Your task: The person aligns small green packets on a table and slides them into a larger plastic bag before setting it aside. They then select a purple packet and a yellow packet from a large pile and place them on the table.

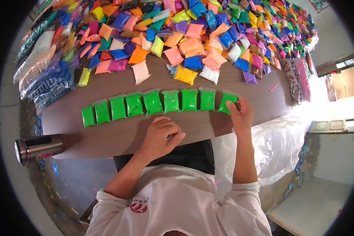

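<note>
A row of several flat green packets [153, 103] in clear bags curves across the brown table. At its right end, my right hand [242, 115] pinches the last green packet [225, 103] between thumb and fingers, with the packet at the table surface and a gap from its neighbour. My left hand [161, 135] hovers or rests at the table's near edge, just below the middle packets. Its fingers are curled into a loose fist, and nothing shows in it.
Many coloured packets [192, 47] are heaped along the far side. Bagged bundles [51, 84] lie at the far left and others [297, 80] at the right. A steel tumbler [41, 148] lies at the left edge. Clear plastic sheeting [273, 149] hangs near the right forearm.
</note>
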A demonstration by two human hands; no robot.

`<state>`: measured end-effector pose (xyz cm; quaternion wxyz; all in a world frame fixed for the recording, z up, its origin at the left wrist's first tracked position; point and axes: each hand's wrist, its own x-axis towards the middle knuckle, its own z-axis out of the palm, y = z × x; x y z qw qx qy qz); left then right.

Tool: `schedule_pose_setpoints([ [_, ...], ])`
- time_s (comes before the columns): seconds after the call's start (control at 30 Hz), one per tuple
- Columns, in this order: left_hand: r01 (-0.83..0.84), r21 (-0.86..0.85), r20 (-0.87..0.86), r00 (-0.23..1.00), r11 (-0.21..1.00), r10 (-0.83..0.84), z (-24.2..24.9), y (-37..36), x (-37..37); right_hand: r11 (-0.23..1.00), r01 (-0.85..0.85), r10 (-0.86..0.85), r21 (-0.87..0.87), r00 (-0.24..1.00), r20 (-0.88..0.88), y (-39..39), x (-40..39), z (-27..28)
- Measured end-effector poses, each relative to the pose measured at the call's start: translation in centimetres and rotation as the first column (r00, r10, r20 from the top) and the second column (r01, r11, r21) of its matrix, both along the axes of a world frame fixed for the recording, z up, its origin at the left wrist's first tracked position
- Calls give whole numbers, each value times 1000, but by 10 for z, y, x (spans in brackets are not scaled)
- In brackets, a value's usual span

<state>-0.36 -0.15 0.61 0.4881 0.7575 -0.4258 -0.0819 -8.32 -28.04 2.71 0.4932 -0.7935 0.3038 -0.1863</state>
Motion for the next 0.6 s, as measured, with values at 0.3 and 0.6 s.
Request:
schedule_pose_setpoints([
  [0.3,-18,-7,19,1000,1000,18,-2,-2,0,908,-107,46,-406,986,-159,-5,10,-19],
  [0.6,-20,-25,23,1000,999,21,-2,-1,0,906,-71,21,-417,992,-121,-10,10,-12],
])
